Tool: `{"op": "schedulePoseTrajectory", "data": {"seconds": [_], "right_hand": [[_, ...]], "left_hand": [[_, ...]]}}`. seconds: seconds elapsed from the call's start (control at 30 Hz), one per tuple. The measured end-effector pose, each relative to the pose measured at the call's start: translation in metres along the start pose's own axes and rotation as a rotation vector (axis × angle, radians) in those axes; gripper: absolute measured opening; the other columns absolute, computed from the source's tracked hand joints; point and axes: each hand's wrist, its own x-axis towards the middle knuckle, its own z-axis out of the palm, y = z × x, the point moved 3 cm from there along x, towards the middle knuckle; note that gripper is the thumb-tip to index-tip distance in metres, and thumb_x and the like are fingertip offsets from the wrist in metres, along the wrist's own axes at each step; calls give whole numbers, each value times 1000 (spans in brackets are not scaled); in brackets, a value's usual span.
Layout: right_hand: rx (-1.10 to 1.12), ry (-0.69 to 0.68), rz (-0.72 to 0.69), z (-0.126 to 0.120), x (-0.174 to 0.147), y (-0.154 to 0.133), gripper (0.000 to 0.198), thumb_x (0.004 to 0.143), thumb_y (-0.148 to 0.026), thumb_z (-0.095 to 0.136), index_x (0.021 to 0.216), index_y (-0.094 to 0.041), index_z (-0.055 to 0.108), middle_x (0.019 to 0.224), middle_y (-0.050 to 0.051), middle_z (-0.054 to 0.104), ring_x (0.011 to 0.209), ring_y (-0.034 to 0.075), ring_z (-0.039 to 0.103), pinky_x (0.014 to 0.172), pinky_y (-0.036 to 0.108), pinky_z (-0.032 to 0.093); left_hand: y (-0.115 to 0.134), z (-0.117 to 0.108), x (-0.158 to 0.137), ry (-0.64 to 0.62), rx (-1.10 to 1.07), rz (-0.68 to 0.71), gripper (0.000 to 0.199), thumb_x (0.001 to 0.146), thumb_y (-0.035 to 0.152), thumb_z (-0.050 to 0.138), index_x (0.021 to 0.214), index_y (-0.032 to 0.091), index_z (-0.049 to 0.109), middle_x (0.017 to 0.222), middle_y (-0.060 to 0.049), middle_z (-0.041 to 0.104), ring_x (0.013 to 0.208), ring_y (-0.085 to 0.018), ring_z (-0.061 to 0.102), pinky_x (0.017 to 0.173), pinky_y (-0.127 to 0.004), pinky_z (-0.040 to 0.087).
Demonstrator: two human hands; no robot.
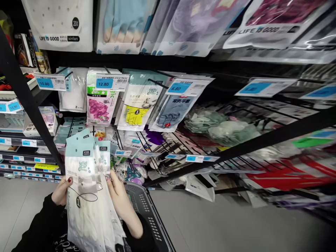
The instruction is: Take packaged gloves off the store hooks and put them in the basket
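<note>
Several flat packs of household gloves (84, 220), pale with a teal top edge and white gloves showing inside, are held upright before me. My left hand (61, 191) grips their left edge, thumb on the front. On the right edge, my right hand (119, 196) is closed round the rear packs, thumb toward me; its other fingers are partly hidden. A dark elastic loop shows on the front pack. Behind them hang a latex glove pack (135, 115) with a yellow glove picture and a pink cloth pack (99, 108).
A grey shopping basket (147, 206) stands below my right forearm. Price tags (181, 87) jut out on metal hooks. A black shelf rail (236, 136) slants across the right, with hanging packs behind it. Grey floor (199, 224) lies below.
</note>
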Motion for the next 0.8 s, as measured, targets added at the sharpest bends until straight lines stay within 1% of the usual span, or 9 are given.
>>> {"op": "schedulePoseTrajectory", "data": {"seconds": [0.1, 0.17, 0.23, 0.33, 0.4, 0.5, 0.57, 0.7, 0.8], "right_hand": [[52, -34, 33, -3, -2, 8, 28, 90, -37, 37, 108, -24, 55, 87, 3, 63, 78, 19, 57, 72, 30, 44], [57, -37, 65, -11, -4, 10, 29, 89, -40, 39, 106, -24, 56, 90, 4, 62, 83, 21, 58, 75, 32, 45], [18, 32, 76, -22, -8, 6, 31, 89, -41, 39, 109, -23, 54, 98, 7, 60, 86, 22, 57, 76, 34, 46], [-53, 193, -27, -33, -16, -13, 36, 86, -43, 44, 117, -24, 45, 114, 10, 49, 94, 23, 54, 79, 37, 47], [-155, 189, -73, -29, -22, -27, 40, 77, -44, 58, 110, -25, 47, 118, 10, 43, 102, 26, 50, 84, 39, 46], [-359, 156, 3, -15, -24, -38, 39, 67, -38, 70, 97, -22, 50, 114, 9, 43, 104, 29, 48, 83, 40, 46], [-424, 181, 38, -10, -23, -39, 32, 72, -34, 65, 95, -21, 48, 108, 9, 46, 99, 27, 51, 78, 38, 47], [-420, 190, 29, -10, -20, -33, 14, 79, -29, 58, 84, -20, 50, 97, 7, 50, 92, 23, 52, 75, 33, 46], [-357, 211, 21, -16, -19, -25, 11, 80, -29, 56, 76, -19, 53, 93, 6, 51, 89, 21, 52, 75, 31, 45]], "left_hand": [[1, 9, -3, -27, 21, 1, 31, 49, 36, 84, 67, 19, 65, 71, -9, 72, 83, -33, 67, 77, -42, 51], [2, 14, -4, -38, 43, 14, 29, 50, 35, 84, 67, 18, 68, 71, -9, 73, 77, -30, 68, 70, -36, 52], [2, 18, -5, -55, 67, 18, 26, 52, 34, 83, 67, 17, 70, 71, -9, 73, 70, -26, 68, 63, -30, 52], [1, 22, -6, -98, 106, 14, 21, 57, 32, 80, 69, 16, 72, 72, -9, 74, 66, -23, 68, 60, -27, 51], [-1, 24, -6, -119, 130, 28, 22, 60, 31, 79, 74, 15, 73, 75, -11, 74, 68, -26, 68, 62, -31, 52], [-3, 27, -5, -155, 158, 51, 26, 63, 31, 77, 81, 13, 74, 82, -13, 74, 74, -29, 68, 66, -35, 52], [-4, 27, -5, -178, 167, 49, 29, 63, 33, 77, 84, 13, 74, 86, -14, 73, 77, -30, 68, 68, -36, 52], [-8, 23, -4, -206, 156, 48, 33, 60, 37, 78, 84, 14, 74, 86, -14, 73, 79, -31, 68, 72, -38, 52], [-9, 21, -5, -247, 155, 78, 35, 62, 41, 77, 85, 15, 74, 83, -14, 74, 81, -31, 67, 76, -40, 51]]}}
